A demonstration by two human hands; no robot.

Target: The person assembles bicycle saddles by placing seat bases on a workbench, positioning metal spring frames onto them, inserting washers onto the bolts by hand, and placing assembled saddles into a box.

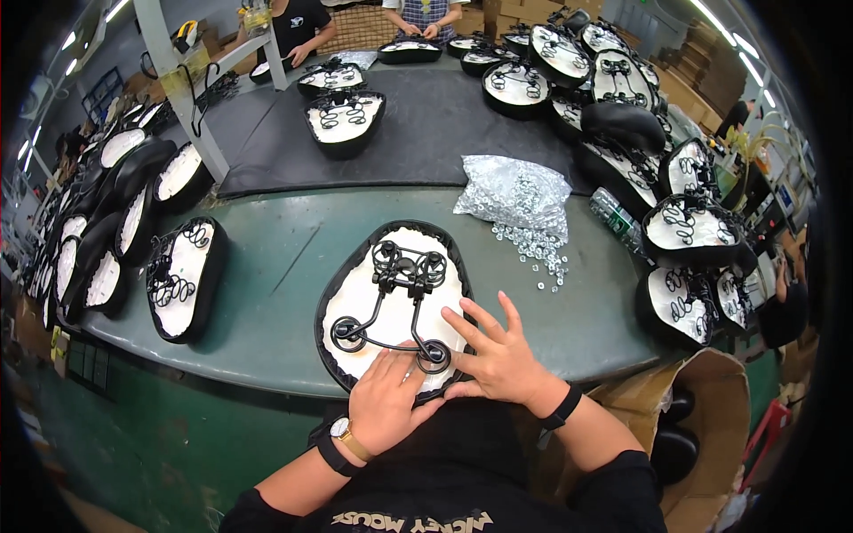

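Observation:
An upside-down bicycle saddle [355,306] lies in front of me on the green table, white underside up inside a black rim. Black wire rails and coil springs [400,346] are mounted on it, with a black clamp [406,277] toward the far end. My left hand [386,400] rests on the near edge, its fingers extended over the white base and reaching the curved wire between the near coils. At the near right coil, my right hand [502,355] has its fingers spread, with the thumb by the rim. Any small part under the fingers is hidden.
A clear plastic bag [515,195] spills small metal nuts [538,253] onto the table [267,258]. Another saddle [184,280] lies left; stacks of saddles [613,107] fill the right. A plastic bottle [616,218] lies beside them. A cardboard box [711,435] stands lower right. Two people work across the table.

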